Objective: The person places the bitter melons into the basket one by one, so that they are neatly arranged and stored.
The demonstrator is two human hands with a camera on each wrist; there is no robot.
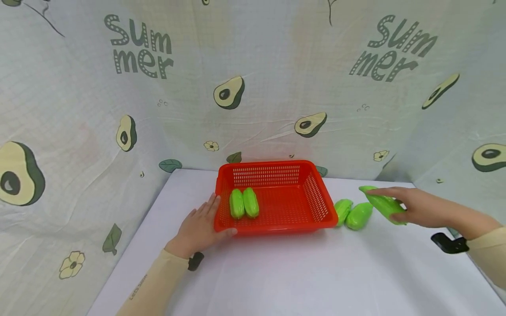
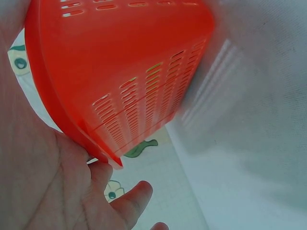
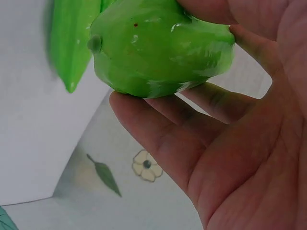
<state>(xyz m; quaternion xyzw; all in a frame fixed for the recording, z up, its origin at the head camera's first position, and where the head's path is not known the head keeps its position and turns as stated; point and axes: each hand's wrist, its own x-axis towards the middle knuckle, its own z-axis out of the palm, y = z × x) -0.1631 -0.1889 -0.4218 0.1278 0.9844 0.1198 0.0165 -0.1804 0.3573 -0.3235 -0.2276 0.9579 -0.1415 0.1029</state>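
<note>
In the head view, a red plastic basket with slotted walls stands on the white table. Two long glossy green fruits lie side by side in its left part, one being the green fruit. My left hand rests against the basket's front left corner, its fingers fairly straight along the rim. In the left wrist view the palm touches the rim. To the basket's right, my right hand holds another glossy green fruit between thumb and fingers, above the table.
Two more green fruits lie on the table just right of the basket, the nearer one being the green fruit. A cloth printed with avocados hangs behind the table and along both sides.
</note>
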